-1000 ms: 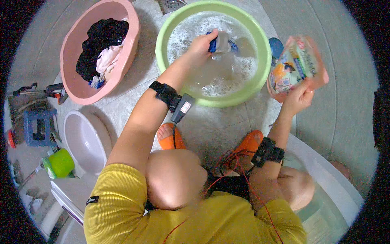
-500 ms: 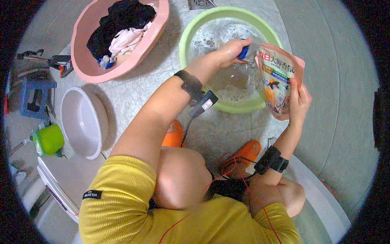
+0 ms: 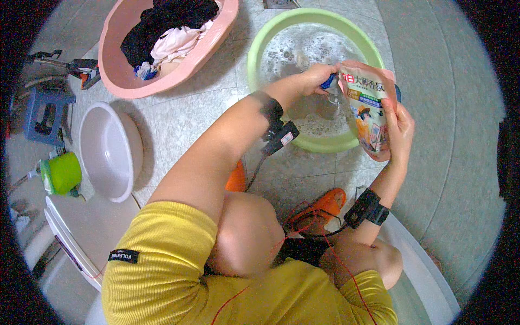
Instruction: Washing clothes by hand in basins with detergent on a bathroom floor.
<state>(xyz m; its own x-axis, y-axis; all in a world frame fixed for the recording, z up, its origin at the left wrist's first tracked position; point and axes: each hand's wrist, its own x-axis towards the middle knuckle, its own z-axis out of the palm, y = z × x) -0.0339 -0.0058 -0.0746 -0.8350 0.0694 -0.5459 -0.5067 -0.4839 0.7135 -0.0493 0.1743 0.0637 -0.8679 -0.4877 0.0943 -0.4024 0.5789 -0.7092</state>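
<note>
A pink detergent refill pouch (image 3: 368, 105) with a printed front hangs over the right side of a green basin (image 3: 253, 59) of foamy water. My right hand (image 3: 400, 130) is closed on the pouch's right edge. My left hand (image 3: 317, 78), closed over the water, holds a small blue piece (image 3: 327, 81) that looks like a cap; the fingers hide much of it. These fingertips lie close to the pouch's upper left corner. Another blue thing (image 3: 398, 93) peeks out behind the pouch, too hidden to name.
At the upper left, a pink tub (image 3: 111, 70) holds black and pale clothes (image 3: 176, 43). A white basin (image 3: 108, 151) stands below it, near a blue stool (image 3: 47, 114) and a bright green container (image 3: 62, 172). My orange slippers (image 3: 330, 203) rest on the tiled floor. Thin red wires cross my lap.
The view has shifted a little. The pouch has moved left over the green basin, nearer my left hand. A blue thing now shows behind its right edge. Both hands keep their hold.
</note>
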